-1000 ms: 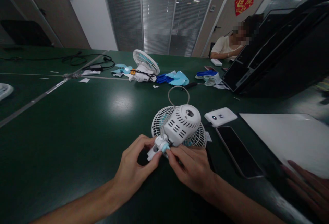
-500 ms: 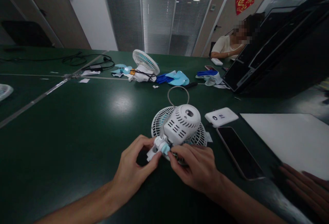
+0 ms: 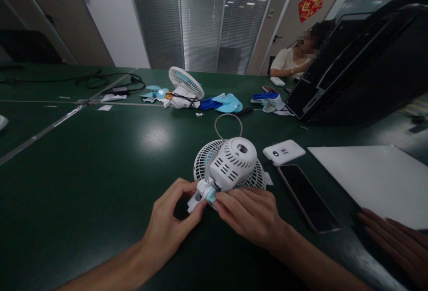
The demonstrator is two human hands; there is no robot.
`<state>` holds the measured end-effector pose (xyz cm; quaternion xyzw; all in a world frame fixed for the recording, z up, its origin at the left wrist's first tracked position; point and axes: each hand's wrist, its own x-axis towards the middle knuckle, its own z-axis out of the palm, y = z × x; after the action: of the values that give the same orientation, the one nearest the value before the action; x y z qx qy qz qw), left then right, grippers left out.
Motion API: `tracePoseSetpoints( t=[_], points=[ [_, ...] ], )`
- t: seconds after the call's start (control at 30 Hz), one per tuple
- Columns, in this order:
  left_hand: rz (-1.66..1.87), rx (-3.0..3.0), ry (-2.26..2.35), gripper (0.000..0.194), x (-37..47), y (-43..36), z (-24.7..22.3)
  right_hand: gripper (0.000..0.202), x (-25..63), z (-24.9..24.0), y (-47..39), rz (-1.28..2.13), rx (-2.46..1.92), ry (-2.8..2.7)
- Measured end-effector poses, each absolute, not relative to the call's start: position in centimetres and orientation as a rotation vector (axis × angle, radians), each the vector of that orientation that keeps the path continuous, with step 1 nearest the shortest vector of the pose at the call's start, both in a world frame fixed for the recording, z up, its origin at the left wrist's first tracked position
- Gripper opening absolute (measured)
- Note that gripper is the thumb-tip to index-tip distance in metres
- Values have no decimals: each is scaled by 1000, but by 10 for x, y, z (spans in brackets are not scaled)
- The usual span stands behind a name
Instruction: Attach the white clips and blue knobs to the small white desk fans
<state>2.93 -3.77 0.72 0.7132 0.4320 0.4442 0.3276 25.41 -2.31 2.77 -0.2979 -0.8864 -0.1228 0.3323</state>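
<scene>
A small white fan (image 3: 232, 164) lies grille-down on the green table, its motor housing facing up. At the near end of the housing is a white clip bracket (image 3: 197, 196) fitted with a light-blue knob (image 3: 210, 194). My left hand (image 3: 170, 222) pinches the bracket between thumb and fingers. From the other side, my right hand (image 3: 250, 213) is closed with its thumb and forefinger on the knob. The grille (image 3: 202, 159) shows around the housing, and a cable loop (image 3: 228, 115) rises behind it.
Right of the fan lie a white power bank (image 3: 284, 152), a phone (image 3: 307, 197) and a white board (image 3: 374, 179). Another person's hand (image 3: 394, 242) rests at the right edge. Farther back are a second fan (image 3: 185, 88), blue fan blades (image 3: 229, 103), gloves (image 3: 267, 99) and a black case (image 3: 354, 68).
My right fingers have rolled over and curled more tightly at the knob. My left hand keeps its pinch on the bracket. The whole view has shifted slightly.
</scene>
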Motion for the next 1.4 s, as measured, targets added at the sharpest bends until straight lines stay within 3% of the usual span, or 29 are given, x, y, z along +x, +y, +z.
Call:
tracePoseSetpoints(
  t=[0.13, 0.33, 0.53, 0.67, 0.87, 1.0, 1.2, 1.4],
  points=[
    [1170, 1881, 1145, 23, 30, -39, 8, 0, 245, 20, -25, -252, -834, -2243],
    [1118, 1954, 1163, 25, 29, -38, 9, 24, 235, 13, -30, -112, -931, -2161],
    [823, 2216, 1179, 57, 27, -30, 27, 30, 242, 13, -28, -170, -829, -2186],
    [617, 2345, 1129, 44, 27, -23, 39, 28, 243, 13, -29, -202, -731, -2222],
    [730, 2326, 1160, 32, 5, -3, 38, 30, 245, 17, -32, -208, -659, -2220],
    [886, 2308, 1382, 34, -42, 9, 31, 30, 249, 20, -30, -182, -666, -2229],
    [837, 2070, 2031, 52, -131, 25, 33, 30, 250, 17, -28, -128, -681, -2271],
    [887, 1932, 2399, 53, -183, 68, 38, 33, 247, 15, -26, -121, -679, -2245]
  ],
)
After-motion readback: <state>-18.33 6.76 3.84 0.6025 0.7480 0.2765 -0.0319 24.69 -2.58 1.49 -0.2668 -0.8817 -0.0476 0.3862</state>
